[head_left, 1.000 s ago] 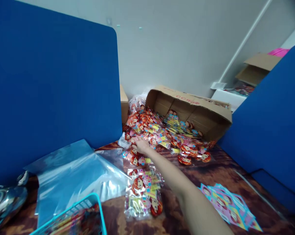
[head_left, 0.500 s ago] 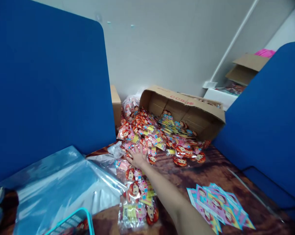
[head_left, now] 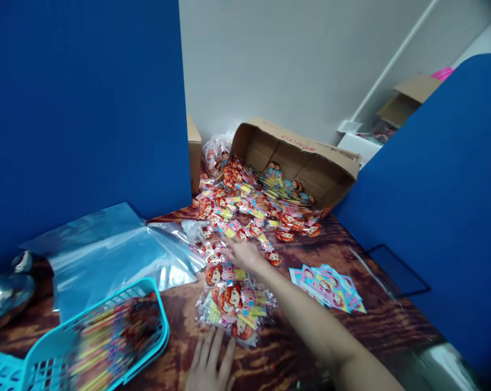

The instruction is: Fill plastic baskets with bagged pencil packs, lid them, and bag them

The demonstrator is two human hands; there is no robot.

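My left hand [head_left: 211, 361] lies at the bottom edge with its fingers stretched out, close below a small heap of clear packets [head_left: 234, 298] printed with a red-haired cartoon figure. Farther forward, my right hand [head_left: 245, 255] reaches over a line of the same packets [head_left: 214, 273]. It is blurred, but its fingers look extended over the packets, with nothing visibly gripped. Beyond it, a large pile of packets [head_left: 245, 203] spills out of a tipped cardboard box [head_left: 298, 142].
A turquoise basket [head_left: 161, 326] of colourful sticks stands at lower left, near clear plastic sheets [head_left: 119, 260]. Cartoon cards [head_left: 329, 285] lie spread at right. Blue partitions [head_left: 86, 108] flank the table, and a crumpled plastic piece [head_left: 193, 231] sits near the pile.
The view has tilted down and shifted. My left hand has come into view near the packets. Packets in the front heap lie closer together, and my right hand's fingers are less spread.
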